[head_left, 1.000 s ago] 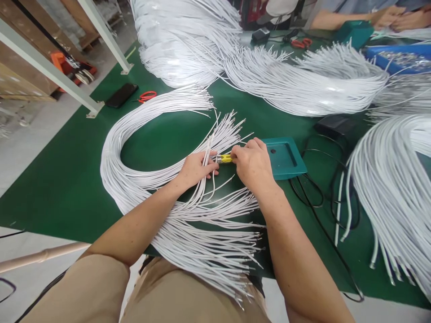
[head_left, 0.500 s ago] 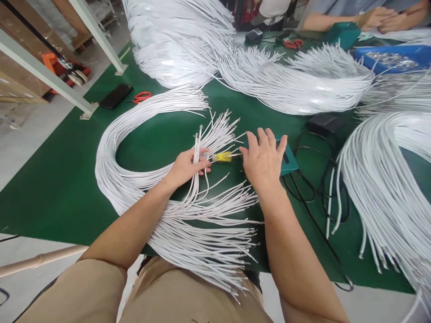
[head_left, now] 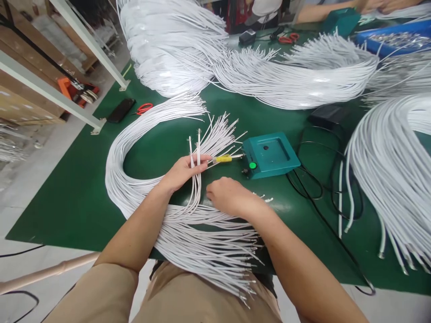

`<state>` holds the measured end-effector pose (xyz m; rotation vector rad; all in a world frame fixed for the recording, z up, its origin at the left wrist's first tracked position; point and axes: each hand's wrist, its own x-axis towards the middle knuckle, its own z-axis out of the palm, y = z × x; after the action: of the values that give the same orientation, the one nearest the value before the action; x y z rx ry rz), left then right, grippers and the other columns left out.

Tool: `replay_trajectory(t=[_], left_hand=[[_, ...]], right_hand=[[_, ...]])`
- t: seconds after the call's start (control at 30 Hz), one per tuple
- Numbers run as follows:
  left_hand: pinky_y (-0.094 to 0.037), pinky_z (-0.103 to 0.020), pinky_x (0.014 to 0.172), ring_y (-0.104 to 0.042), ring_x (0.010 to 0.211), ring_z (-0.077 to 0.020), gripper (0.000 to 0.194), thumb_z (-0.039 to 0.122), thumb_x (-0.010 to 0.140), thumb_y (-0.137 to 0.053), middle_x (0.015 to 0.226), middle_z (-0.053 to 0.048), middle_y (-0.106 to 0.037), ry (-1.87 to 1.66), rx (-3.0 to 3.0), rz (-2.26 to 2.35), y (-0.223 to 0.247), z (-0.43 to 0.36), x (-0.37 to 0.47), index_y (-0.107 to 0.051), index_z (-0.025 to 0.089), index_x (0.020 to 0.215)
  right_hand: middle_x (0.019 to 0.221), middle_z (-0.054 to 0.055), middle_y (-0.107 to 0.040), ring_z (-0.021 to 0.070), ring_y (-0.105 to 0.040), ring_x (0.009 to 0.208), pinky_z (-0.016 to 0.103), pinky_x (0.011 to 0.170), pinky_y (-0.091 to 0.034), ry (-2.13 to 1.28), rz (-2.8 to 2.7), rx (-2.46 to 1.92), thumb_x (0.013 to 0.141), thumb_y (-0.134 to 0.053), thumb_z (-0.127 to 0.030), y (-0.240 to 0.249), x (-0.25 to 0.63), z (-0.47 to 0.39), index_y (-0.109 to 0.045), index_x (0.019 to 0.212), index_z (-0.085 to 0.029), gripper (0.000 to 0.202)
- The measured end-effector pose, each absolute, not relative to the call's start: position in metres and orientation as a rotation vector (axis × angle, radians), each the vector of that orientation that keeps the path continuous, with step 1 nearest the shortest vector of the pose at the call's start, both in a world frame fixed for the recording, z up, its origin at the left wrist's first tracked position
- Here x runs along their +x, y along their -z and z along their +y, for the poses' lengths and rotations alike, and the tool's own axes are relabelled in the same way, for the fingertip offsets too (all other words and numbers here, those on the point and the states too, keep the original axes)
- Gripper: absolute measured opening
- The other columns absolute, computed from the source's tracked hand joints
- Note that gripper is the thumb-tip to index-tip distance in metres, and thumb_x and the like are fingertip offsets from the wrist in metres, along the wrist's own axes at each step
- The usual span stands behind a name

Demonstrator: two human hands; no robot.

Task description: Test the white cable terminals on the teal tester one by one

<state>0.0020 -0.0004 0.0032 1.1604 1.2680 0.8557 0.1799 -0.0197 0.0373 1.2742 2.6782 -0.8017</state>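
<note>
1. While the green table (head_left: 74,206) carries the same white bundles as half a second ago, the teal box (head_left: 269,154), partly covered then, now shows whole, with a green light (head_left: 252,166) at its near left corner.
2. From that box the right hand (head_left: 230,195) has come back left and nearer, low beside the looped bundle (head_left: 115,166); its fingers are curled narrow, and whether they pinch a wire cannot be told.
3. Left of the box, the left hand (head_left: 183,172) keeps its thumb and fingers closed around a few upright wires (head_left: 198,144). The yellow piece (head_left: 223,159) is just right of its fingertips, with a thin rod (head_left: 237,156) between it and the box.
4. Along the person's body runs the table's near edge. Green surface shows inside the loop, left of it, and between right forearm and black cables (head_left: 314,213).
5. A white heap (head_left: 175,49) fills the far side; a thick bundle (head_left: 387,157) and the cables crowd the right, and a pale post (head_left: 77,107) stands at the left edge.
6. Smaller things: blue tray (head_left: 367,44), far right; black adapter (head_left: 325,117), beyond the box; dark phone (head_left: 120,111) and red-handled scissors (head_left: 144,108), far left.
</note>
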Motion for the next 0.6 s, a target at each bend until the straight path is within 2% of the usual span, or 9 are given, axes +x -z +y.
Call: replay_trajectory(t=[0.07, 0.17, 0.23, 0.4, 0.5, 0.6], left_hand=[[-0.046, -0.026, 0.080, -0.062, 0.078, -0.0136, 0.044, 0.039, 0.072, -0.074, 0.088, -0.004, -0.070, -0.807, 1.225, 1.290, -0.006, -0.002, 0.003, -0.070, 0.019, 0.111], [-0.047, -0.027, 0.077, -0.061, 0.072, -0.0136, 0.046, 0.037, 0.068, -0.076, 0.081, -0.001, -0.070, -0.768, 1.322, 1.325, -0.012, -0.008, 0.012, -0.070, 0.020, 0.111], [-0.048, -0.028, 0.074, -0.062, 0.070, -0.0144, 0.043, 0.034, 0.065, -0.079, 0.079, -0.001, -0.070, -0.756, 1.367, 1.340, -0.016, -0.013, 0.018, -0.071, 0.019, 0.104], [-0.050, -0.029, 0.071, -0.066, 0.070, -0.0167, 0.033, 0.035, 0.065, -0.078, 0.076, -0.003, -0.071, -0.795, 1.257, 1.294, -0.015, -0.014, 0.022, -0.069, 0.016, 0.090], [-0.051, -0.028, 0.075, -0.067, 0.074, -0.0142, 0.030, 0.037, 0.071, -0.074, 0.078, -0.003, -0.070, -0.972, 1.097, 1.260, -0.011, -0.010, 0.020, -0.065, 0.015, 0.088], [-0.051, -0.027, 0.080, -0.066, 0.079, -0.0110, 0.029, 0.035, 0.073, -0.073, 0.090, -0.002, -0.070, -1.136, 0.925, 1.153, -0.009, -0.008, 0.021, -0.058, 0.016, 0.088]], right_hand=[[0.067, 0.005, -0.070, 0.0155, -0.061, 0.059, 0.027, 0.059, -0.042, 1.087, 2.686, 1.450, 0.084, -0.048, -0.015, -0.041, 0.188, -0.009, -0.069, 0.071, -0.020, 0.025], [0.068, 0.001, -0.068, 0.0112, -0.056, 0.053, 0.026, 0.061, -0.043, 1.484, 2.712, 1.957, 0.089, -0.045, -0.024, -0.042, 0.194, 0.006, -0.067, 0.084, -0.020, 0.023], [0.069, -0.001, -0.067, 0.0100, -0.055, 0.053, 0.025, 0.060, -0.044, 1.724, 2.686, 2.152, 0.086, -0.051, -0.032, -0.039, 0.194, 0.011, -0.066, 0.089, -0.020, 0.019], [0.063, -0.002, -0.061, 0.0079, -0.049, 0.047, 0.023, 0.050, -0.043, 2.165, 2.569, 2.082, 0.079, -0.057, -0.034, -0.032, 0.193, 0.012, -0.059, 0.068, -0.018, 0.020], [0.056, -0.003, -0.058, 0.0078, -0.049, 0.042, 0.022, 0.047, -0.042, 2.208, 2.490, 2.016, 0.079, -0.057, -0.034, -0.029, 0.191, 0.010, -0.058, 0.066, -0.018, 0.020], [0.048, -0.005, -0.054, 0.0087, -0.052, 0.041, 0.022, 0.049, -0.043, 2.177, 2.419, 1.933, 0.079, -0.056, -0.033, -0.023, 0.185, 0.007, -0.057, 0.062, -0.018, 0.022]])
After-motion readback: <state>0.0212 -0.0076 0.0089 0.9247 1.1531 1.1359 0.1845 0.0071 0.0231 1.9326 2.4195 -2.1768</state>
